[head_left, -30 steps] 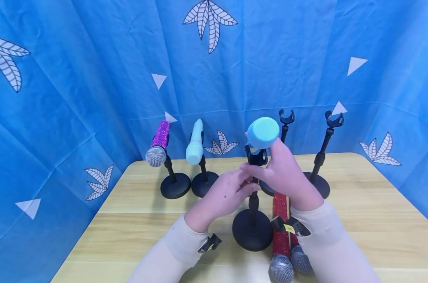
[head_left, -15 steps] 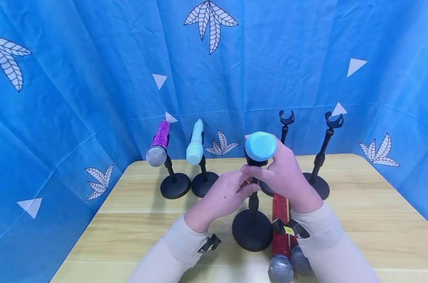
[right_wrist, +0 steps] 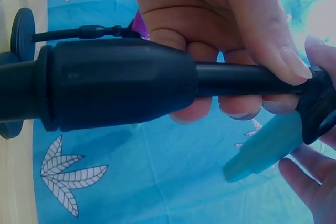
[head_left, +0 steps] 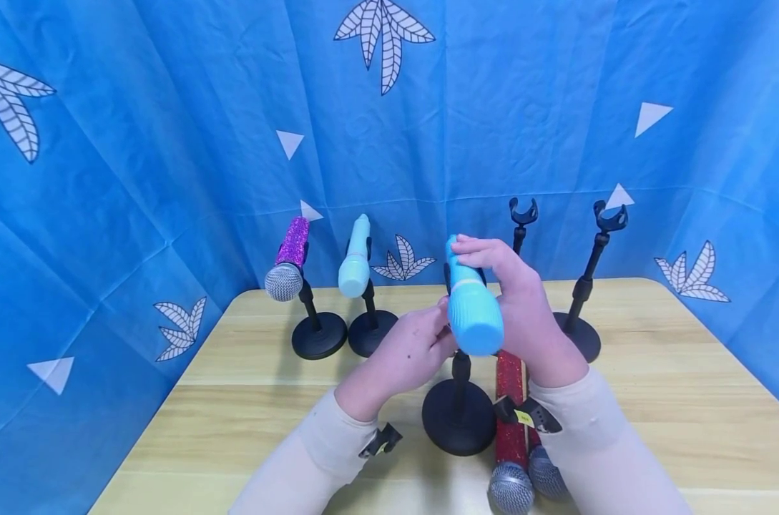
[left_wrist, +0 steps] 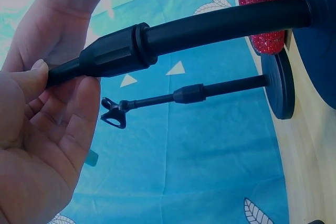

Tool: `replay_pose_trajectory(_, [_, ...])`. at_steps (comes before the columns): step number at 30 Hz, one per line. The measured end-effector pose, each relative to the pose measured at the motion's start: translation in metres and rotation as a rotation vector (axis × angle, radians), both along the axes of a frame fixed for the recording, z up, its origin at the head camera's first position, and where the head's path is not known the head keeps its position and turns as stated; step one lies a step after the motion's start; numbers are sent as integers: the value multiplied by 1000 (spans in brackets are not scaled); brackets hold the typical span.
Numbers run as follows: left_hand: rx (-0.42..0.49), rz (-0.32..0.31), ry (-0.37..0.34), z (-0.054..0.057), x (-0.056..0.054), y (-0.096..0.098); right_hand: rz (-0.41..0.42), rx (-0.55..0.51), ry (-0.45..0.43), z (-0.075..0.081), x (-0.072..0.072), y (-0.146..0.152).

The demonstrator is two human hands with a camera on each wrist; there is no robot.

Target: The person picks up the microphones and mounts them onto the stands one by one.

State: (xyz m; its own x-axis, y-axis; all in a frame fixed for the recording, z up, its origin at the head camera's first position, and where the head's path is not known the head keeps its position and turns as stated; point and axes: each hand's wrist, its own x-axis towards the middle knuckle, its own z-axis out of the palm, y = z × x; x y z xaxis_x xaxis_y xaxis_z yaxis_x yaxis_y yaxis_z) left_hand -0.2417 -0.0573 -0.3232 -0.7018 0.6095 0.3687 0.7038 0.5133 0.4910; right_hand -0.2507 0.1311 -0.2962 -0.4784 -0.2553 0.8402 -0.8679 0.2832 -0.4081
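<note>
In the head view, a bright blue microphone [head_left: 474,315] lies in the clip [right_wrist: 317,108] of a black microphone stand [head_left: 458,422], its head tilted down toward me. My left hand [head_left: 408,350] grips the thin upper pole just below the clip; the left wrist view shows thumb and fingers round that pole [left_wrist: 64,72]. My right hand [head_left: 524,307] holds the blue microphone, fingers curled over the handle's far end, with the thumb side hidden behind its head. From the right wrist view, the handle's tail sticks out below the clip.
A glittery purple microphone [head_left: 292,247] and a mint one [head_left: 355,268] sit on stands at back left. Two more stands with forked clips [head_left: 611,218] rise at back right. Red glittery microphones [head_left: 510,422] lie under my right forearm. A blue curtain [head_left: 389,157] surrounds the wooden table [head_left: 234,429].
The blue microphone came down from above the clip into it, and its head tipped downward toward me. My right fingers now lie over its handle. The left hand stayed on the pole.
</note>
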Motion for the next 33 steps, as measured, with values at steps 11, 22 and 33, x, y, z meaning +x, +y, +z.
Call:
replay_pose_trajectory(11, [12, 14, 14, -1, -2, 1, 23, 139, 63, 6, 1, 5])
replay_pose_trajectory(22, [5, 8, 42, 0, 0, 2, 6, 98, 134, 3, 2, 1])
replay_pose_trajectory(33, [6, 9, 32, 0, 0, 3, 0, 90, 149, 3, 1, -1])
